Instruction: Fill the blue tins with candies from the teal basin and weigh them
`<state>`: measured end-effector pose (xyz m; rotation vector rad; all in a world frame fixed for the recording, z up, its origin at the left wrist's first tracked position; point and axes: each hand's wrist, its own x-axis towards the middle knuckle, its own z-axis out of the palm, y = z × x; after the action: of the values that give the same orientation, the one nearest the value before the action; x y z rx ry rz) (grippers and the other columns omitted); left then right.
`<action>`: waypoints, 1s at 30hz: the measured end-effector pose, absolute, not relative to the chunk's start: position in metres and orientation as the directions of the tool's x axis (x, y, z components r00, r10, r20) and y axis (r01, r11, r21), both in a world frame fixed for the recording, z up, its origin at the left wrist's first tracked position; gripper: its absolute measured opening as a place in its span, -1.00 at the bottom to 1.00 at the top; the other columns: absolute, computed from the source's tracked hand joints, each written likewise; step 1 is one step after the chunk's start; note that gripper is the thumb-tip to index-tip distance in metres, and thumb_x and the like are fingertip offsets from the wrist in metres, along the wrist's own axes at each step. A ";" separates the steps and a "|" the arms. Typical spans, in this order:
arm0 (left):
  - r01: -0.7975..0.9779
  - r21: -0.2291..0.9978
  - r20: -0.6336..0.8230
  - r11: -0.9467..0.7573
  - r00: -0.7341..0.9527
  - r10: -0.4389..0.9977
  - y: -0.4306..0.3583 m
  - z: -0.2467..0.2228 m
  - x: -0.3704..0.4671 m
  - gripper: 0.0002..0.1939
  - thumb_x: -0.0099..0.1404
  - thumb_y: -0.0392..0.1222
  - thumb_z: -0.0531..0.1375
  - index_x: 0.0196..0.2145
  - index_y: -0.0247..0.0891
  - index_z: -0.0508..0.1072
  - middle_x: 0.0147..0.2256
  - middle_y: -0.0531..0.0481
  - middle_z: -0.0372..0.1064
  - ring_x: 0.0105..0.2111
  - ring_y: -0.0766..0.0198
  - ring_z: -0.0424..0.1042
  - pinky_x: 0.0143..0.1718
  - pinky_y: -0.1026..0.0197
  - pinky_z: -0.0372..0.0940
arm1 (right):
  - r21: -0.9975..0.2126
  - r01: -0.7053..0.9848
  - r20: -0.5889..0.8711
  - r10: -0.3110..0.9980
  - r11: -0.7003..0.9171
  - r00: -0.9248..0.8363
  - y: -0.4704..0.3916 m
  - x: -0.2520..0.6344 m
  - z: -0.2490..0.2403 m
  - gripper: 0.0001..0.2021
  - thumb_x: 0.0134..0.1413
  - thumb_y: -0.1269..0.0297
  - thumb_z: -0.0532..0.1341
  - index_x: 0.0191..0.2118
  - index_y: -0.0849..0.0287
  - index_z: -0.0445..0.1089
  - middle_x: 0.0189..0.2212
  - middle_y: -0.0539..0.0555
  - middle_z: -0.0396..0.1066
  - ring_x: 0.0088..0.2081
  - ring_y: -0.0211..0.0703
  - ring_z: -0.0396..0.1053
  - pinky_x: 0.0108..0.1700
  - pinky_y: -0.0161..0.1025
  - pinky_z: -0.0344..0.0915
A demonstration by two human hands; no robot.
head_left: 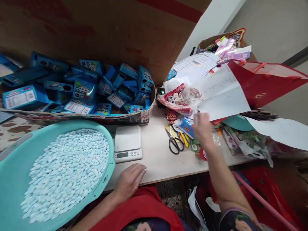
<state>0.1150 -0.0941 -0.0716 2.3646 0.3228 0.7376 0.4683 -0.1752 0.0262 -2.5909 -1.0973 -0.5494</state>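
My left hand rests on the front edge of the white table, fingers loosely curled, just below a small white digital scale. Over the cluttered right side, my right hand is blurred, beside a blue packet and the white papers; its fingertips are too smeared to read. Black-handled scissors lie left of it, near a yellow cutter and a roll of green tape. An opened red and clear bag with small items sits behind. A turquoise tub of pale blue candies stands at the left.
An open cardboard tray full of blue boxes runs along the back left. A red paper bag, papers and plastic wrappers crowd the right. Another filled carton stands at the back right.
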 end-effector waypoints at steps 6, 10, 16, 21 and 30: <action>-0.003 0.634 0.401 -0.774 0.856 0.326 -0.100 -0.062 0.115 -0.90 0.38 -0.36 0.07 -0.23 -0.25 0.36 -0.38 -0.01 0.46 -0.37 0.27 0.46 -0.32 0.24 0.36 | 0.077 0.714 0.107 0.718 -0.696 0.688 -0.178 0.406 -0.067 -0.81 0.25 0.30 0.09 -0.13 0.22 0.41 -0.18 0.23 0.35 -0.16 -0.01 0.29 -0.23 -0.20 0.17; -0.034 0.588 0.471 -0.808 0.827 0.308 -0.096 -0.035 0.094 -0.85 0.34 -0.41 0.09 -0.17 -0.26 0.36 -0.37 -0.04 0.47 -0.37 0.28 0.45 -0.33 0.24 0.36 | 0.076 0.701 0.122 0.705 -0.709 0.699 -0.181 0.415 -0.073 -0.78 0.16 0.32 0.19 -0.10 0.29 0.42 -0.17 0.29 0.38 -0.15 0.08 0.29 -0.21 -0.15 0.17; 0.227 0.349 0.622 -0.909 0.670 0.405 -0.030 0.005 0.029 -0.75 0.31 -0.36 0.15 -0.06 -0.19 0.40 -0.27 -0.06 0.53 -0.23 0.20 0.50 -0.15 0.17 0.38 | 0.005 0.833 0.393 0.767 -0.554 0.507 -0.178 0.409 -0.063 -0.73 0.20 0.18 0.17 -0.10 0.26 0.44 -0.21 0.25 0.42 -0.20 0.05 0.30 -0.18 -0.13 0.23; 0.509 0.463 0.217 -0.726 0.729 0.649 0.044 -0.017 0.025 -0.68 0.39 -0.06 0.06 0.01 -0.23 0.38 0.01 -0.15 0.41 0.04 0.08 0.35 0.11 -0.01 0.23 | -0.153 0.966 0.633 0.730 -0.208 0.257 -0.104 0.388 -0.004 -0.72 0.24 0.14 0.15 -0.08 0.21 0.44 -0.18 0.22 0.43 -0.10 0.02 0.33 -0.01 -0.11 0.26; 0.394 0.319 -0.136 -0.862 0.919 0.370 0.030 -0.039 0.032 -0.82 0.34 -0.11 0.04 -0.25 -0.20 0.40 -0.22 -0.07 0.35 -0.20 0.10 0.27 -0.12 0.02 0.20 | 0.088 0.950 -0.085 0.948 -0.300 0.307 0.063 0.391 0.065 -0.63 0.19 0.12 0.17 0.01 0.23 0.44 -0.05 0.29 0.47 -0.03 0.09 0.41 -0.08 -0.15 0.31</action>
<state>0.0317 0.0303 -0.0388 2.7361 0.5619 -0.1001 0.3906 0.0629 0.0649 -2.6355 -1.9243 0.0270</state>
